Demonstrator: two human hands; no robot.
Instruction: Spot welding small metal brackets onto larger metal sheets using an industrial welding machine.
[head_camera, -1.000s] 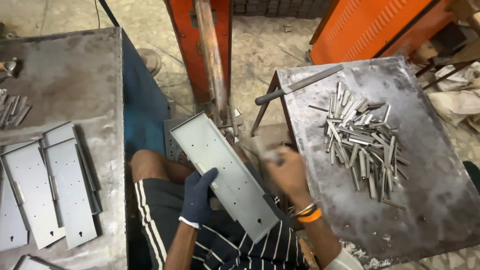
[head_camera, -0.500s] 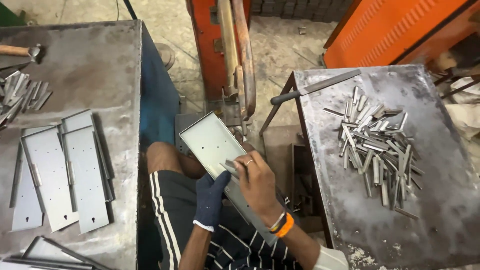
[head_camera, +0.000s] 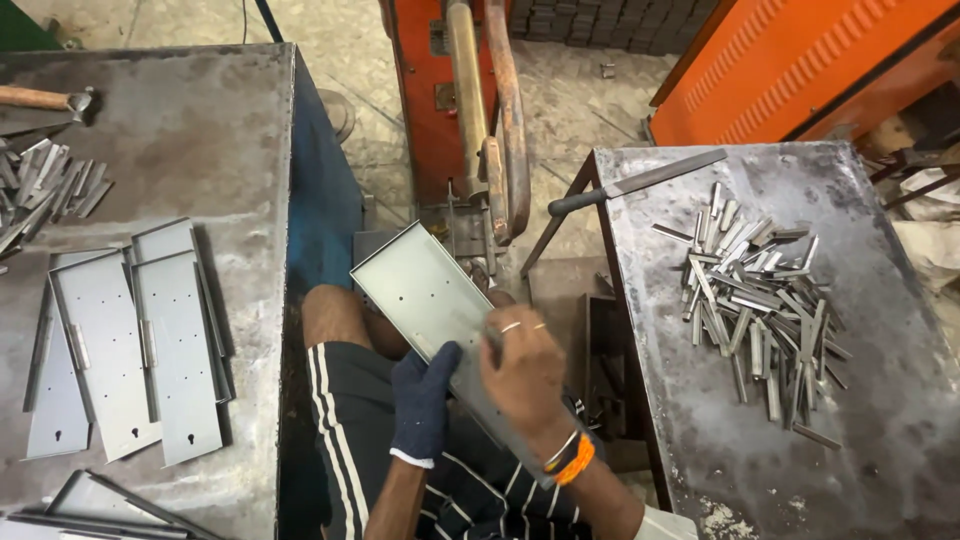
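Between two steel tables (head_camera: 180, 150), the bare right hand (head_camera: 522, 372) has moved onto the tray (head_camera: 425, 300), fingers pressing something small there; gloved left hand (head_camera: 425, 398) grips its edge

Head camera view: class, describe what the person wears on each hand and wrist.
The left hand wears a dark blue knitted glove with a white cuff edge. The right hand is bare, with thin rings on two fingers and an orange band beside a dark one at the wrist. No sleeves cover either forearm.
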